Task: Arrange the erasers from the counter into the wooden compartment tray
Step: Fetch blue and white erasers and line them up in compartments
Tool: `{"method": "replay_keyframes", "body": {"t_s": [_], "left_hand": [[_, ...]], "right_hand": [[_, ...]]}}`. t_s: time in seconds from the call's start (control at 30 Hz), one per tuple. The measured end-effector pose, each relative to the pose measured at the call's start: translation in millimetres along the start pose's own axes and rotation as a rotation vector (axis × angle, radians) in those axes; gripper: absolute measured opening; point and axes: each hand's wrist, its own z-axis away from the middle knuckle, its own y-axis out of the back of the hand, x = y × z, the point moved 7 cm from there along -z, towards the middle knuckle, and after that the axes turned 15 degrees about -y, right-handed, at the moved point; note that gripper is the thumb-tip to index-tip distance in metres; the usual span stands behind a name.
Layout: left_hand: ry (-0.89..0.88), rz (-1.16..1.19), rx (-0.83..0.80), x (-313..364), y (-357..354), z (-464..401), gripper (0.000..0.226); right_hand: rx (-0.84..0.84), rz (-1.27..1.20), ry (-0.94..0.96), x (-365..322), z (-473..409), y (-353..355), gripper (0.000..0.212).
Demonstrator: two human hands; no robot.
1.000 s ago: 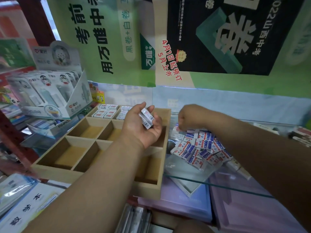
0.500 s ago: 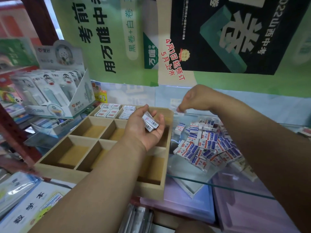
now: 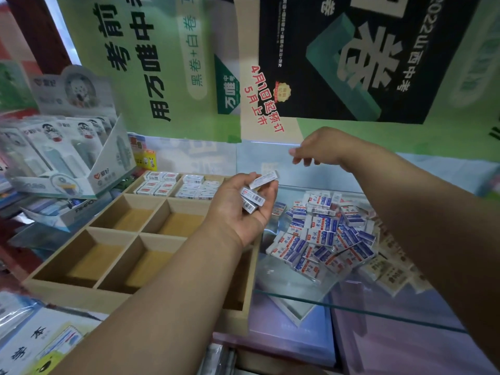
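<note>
My left hand (image 3: 238, 209) is palm up over the right side of the wooden compartment tray (image 3: 81, 290), its fingers curled round a small stack of white erasers (image 3: 254, 197). The top eraser lies askew across my fingertips. My right hand (image 3: 319, 150) hovers just above and to the right, fingers loosely bent and holding nothing. A loose pile of blue-and-white erasers (image 3: 324, 234) lies on the glass counter right of the tray. Two far compartments hold rows of erasers (image 3: 159, 184), and the four near-left compartments show bare wood.
A cardboard display box of packaged stationery (image 3: 67, 158) stands left of the tray. The glass counter's front edge (image 3: 351, 307) runs below the pile, with purple boxes under it. Printed booklets (image 3: 32, 342) lie at the lower left. Posters cover the back wall.
My right hand lifted from the eraser pile and came over toward my left hand. One more eraser now rests on the stack in my left hand.
</note>
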Motion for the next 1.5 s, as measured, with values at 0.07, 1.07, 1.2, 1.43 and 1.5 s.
{"method": "replay_keyframes", "body": {"t_s": [0.07,1.07,1.2,1.43,1.5], "left_hand": [[-0.008,0.016,0.023,-1.1,3.3,-4.4,0.018],[-0.065,0.108,0.091,32.5,19.4,-11.8,0.025],[-0.124,0.098,0.111,60.0,31.9,-12.8,0.027],[-0.271,0.088,0.166,122.2,61.3,-23.5,0.041],[-0.309,0.096,0.188,138.1,70.5,-27.7,0.032]], "right_hand": [[0.01,0.287,-0.115,23.9,-24.6,-6.1,0.043],[-0.477,-0.8,-0.163,15.2,-45.8,-46.4,0.004],[-0.498,-0.915,-0.1,-3.5,-34.6,-52.6,0.014],[-0.528,-0.857,-0.042,-40.4,-26.1,-79.1,0.037],[-0.515,-0.884,-0.009,-55.2,-24.5,-87.0,0.029]]}}
